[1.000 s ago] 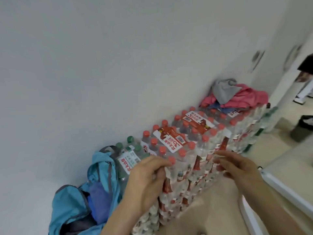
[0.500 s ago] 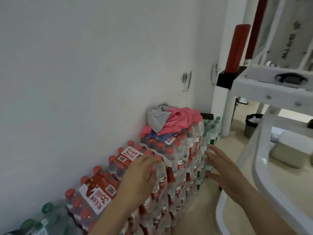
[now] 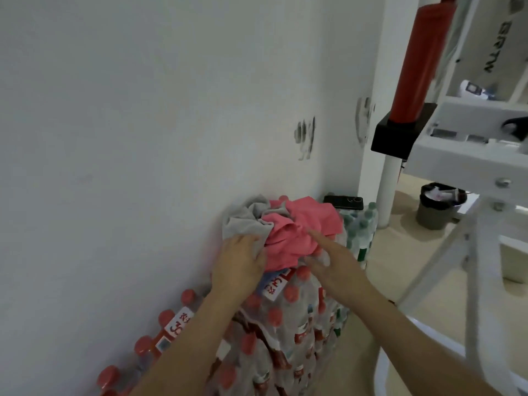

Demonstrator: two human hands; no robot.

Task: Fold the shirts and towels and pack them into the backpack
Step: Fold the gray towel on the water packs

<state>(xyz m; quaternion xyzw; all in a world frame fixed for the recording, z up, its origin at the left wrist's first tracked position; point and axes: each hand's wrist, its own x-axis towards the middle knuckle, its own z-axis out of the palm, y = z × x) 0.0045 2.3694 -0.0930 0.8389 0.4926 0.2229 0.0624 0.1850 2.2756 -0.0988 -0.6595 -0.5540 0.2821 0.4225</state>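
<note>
item: 1 crumpled grey cloth (image 3: 244,222) and 1 crumpled pink cloth (image 3: 303,232), heaped atop shrink-wrapped packs of red-capped water bottles (image 3: 285,312). likely light, limp, unbreakable; best taken at an edge or corner. left hand (image 3: 240,264) grips the grey cloth; right hand (image 3: 334,267), fingers straight, reaches the pink one, holding nothing.

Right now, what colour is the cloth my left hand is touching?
Light grey. The head view shows the left hand on the grey cloth, beside the pink cloth.

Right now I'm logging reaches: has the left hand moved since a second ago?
Yes. The left hand went along the bottle packs onto the grey cloth.
</note>
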